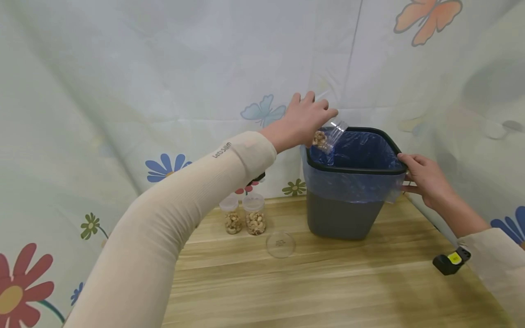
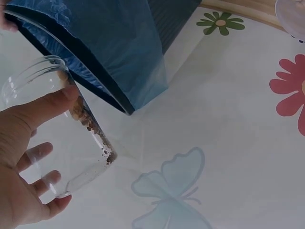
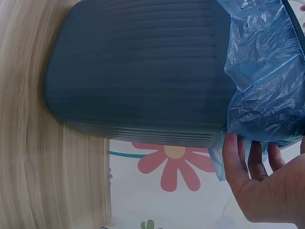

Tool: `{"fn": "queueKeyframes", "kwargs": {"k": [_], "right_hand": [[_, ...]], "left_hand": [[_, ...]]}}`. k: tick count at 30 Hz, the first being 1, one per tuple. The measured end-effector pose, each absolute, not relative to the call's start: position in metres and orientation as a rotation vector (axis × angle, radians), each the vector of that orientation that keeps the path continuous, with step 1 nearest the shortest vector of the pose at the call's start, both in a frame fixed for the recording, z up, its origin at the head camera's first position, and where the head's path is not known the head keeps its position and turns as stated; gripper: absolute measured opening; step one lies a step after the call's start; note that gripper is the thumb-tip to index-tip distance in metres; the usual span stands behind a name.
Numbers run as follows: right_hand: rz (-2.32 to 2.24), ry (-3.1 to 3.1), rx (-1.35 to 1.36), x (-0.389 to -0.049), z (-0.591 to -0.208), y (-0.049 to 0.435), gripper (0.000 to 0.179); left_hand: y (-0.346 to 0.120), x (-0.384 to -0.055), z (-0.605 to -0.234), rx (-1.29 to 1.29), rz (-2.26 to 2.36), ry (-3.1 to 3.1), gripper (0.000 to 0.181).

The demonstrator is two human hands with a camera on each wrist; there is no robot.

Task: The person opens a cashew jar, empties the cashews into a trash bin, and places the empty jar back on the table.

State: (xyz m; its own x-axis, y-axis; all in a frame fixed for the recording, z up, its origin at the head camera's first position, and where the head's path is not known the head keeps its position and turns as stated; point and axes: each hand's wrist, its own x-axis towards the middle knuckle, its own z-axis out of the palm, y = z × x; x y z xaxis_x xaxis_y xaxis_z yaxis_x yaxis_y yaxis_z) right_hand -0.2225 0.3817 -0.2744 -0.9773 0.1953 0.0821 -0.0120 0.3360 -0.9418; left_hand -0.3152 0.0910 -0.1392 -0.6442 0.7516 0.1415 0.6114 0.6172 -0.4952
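Note:
My left hand (image 1: 301,120) grips a clear plastic jar (image 1: 338,133), tipped with its mouth toward the trash bin (image 1: 342,218). Nuts (image 1: 319,138) lie along the jar's lower side; the left wrist view also shows dark crumbs (image 2: 108,155) near its base. The bin is grey with a black rim (image 1: 357,170), lined with a blue plastic bag (image 1: 348,186) folded over the outside. At the bin's right side, my right hand (image 1: 426,177) holds the rim, thumb on top. In the right wrist view its fingers (image 3: 232,155) press against the bag from outside.
Two lidded jars of nuts (image 1: 233,222) (image 1: 255,222) stand at the table's back edge, left of the bin. A round clear lid (image 1: 280,244) lies flat in front of them. Wood-grain table (image 1: 262,291) below; a printed cloth (image 1: 205,68) hangs behind and at the sides.

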Motion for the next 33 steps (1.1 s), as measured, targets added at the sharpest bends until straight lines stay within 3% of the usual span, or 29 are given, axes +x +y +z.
{"fn": "queueKeyframes", "kwargs": {"k": [22, 33], "right_hand": [[1.728, -2.394, -0.151, -0.2215, -0.2752, 0.3792, 0.039], [1.733, -2.391, -0.168, -0.2228, -0.2752, 0.3808, 0.04]], "left_hand": [[0.0893, -0.312, -0.1373, -1.115, 0.613, -2.384, 0.067], [0.0894, -0.3125, -0.1389, -1.133, 0.608, -2.356, 0.063]]}}
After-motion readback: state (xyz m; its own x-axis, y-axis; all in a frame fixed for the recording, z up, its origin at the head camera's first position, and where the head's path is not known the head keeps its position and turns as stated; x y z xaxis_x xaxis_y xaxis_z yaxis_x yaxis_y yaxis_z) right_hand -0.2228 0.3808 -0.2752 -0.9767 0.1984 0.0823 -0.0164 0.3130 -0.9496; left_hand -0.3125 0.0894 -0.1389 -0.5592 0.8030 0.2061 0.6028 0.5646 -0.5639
